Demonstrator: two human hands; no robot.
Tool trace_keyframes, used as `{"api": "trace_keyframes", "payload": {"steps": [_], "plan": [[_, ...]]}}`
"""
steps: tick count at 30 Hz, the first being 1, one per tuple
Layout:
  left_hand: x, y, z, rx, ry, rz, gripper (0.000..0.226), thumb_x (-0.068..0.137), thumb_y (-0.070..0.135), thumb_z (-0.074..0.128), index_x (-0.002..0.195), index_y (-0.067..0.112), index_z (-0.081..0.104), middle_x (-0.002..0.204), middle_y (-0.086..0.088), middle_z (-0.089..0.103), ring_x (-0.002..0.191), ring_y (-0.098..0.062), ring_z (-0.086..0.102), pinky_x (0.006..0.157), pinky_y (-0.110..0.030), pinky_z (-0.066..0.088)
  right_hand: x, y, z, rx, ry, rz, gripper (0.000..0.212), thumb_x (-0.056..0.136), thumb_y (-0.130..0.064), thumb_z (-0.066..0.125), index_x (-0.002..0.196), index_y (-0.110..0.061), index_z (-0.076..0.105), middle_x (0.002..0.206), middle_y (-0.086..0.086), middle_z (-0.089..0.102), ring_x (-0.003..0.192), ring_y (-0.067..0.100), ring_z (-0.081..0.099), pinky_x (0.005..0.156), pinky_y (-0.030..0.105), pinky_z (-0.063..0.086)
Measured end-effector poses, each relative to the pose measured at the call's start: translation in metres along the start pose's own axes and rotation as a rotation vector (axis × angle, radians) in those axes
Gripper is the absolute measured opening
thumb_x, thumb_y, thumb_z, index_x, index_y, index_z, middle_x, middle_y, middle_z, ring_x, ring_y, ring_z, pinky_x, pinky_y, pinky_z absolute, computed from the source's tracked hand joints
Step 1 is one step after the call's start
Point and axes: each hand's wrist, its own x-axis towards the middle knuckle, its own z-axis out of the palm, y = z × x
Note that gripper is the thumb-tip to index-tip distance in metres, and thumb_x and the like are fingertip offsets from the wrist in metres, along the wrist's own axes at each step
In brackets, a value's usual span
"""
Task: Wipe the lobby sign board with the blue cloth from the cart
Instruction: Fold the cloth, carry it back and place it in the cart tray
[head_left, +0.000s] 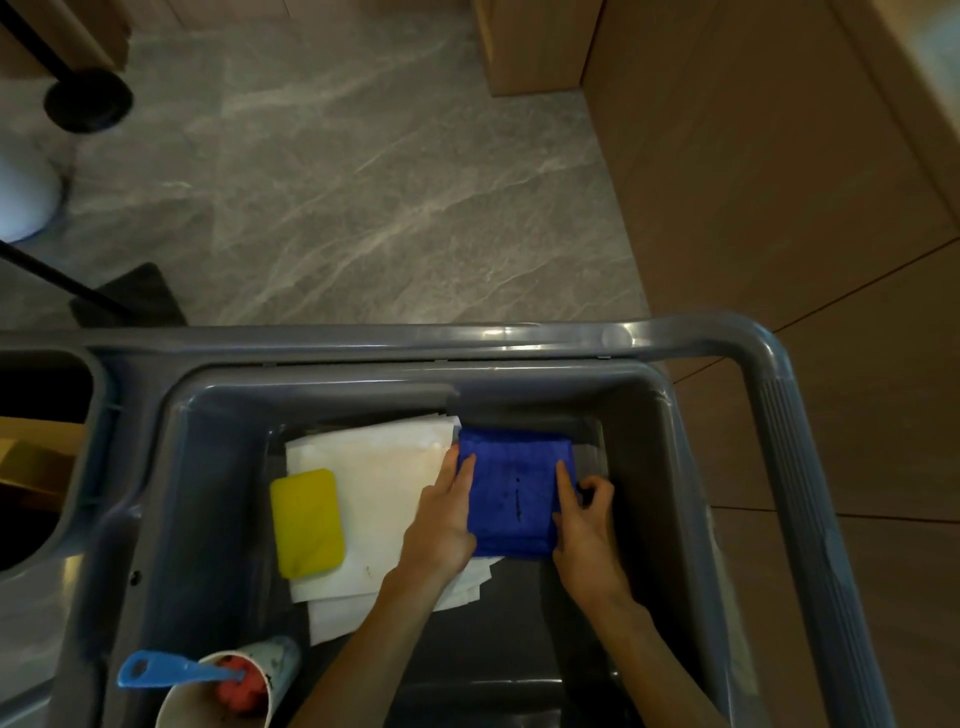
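A folded blue cloth (514, 493) lies in the grey cart's tray (218, 467), partly over a stack of white cloths (374, 483). My left hand (441, 525) grips the cloth's left edge, thumb on top. At the cloth's right edge, my right hand (584, 525) holds it with a finger laid on top and the other fingers curled around the side. The sign board is not in view.
A yellow sponge (307, 522) rests on the white cloths at the left. A paper cup (228, 691) with a blue-handled tool (166, 671) stands at the tray's near left. The cart handle (779, 395) curves at the right. Wooden wall panels (779, 182) and a black post base (88, 98) border the marble floor.
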Motion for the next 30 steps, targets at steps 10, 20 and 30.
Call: {"api": "trace_keyframes", "payload": {"steps": [10,20,30], "plan": [[-0.007,0.003,0.006,0.179,0.438,0.261,0.037,0.086,0.002,0.068,0.119,0.018,0.067,0.125,-0.004,0.064,0.115,-0.020,0.059,0.099,-0.028,0.047,0.009,-0.006,-0.013,-0.208,0.037,-0.118,0.047,0.094,-0.013,0.057,0.140,-0.023,0.051,0.147,0.002,0.038,0.127,-0.001,0.037,0.111,0.026,0.040],[0.031,-0.023,0.034,0.658,0.256,0.348,0.055,0.106,0.041,0.024,0.156,0.019,0.027,0.163,-0.004,0.028,0.152,-0.023,0.021,0.123,-0.048,0.015,0.042,0.019,0.027,-0.687,-0.056,-0.264,0.060,0.104,-0.040,0.018,0.159,-0.017,0.014,0.167,0.003,0.011,0.155,0.021,0.006,0.125,0.051,0.002],[0.029,-0.024,0.024,0.747,0.207,0.345,0.056,0.105,0.042,0.019,0.156,0.018,0.022,0.164,-0.005,0.026,0.153,-0.024,0.017,0.122,-0.051,0.017,0.043,0.016,0.015,-0.691,-0.097,-0.281,0.062,0.100,-0.046,0.005,0.158,-0.023,0.006,0.167,-0.001,0.012,0.155,0.017,0.008,0.125,0.051,0.004]]}}
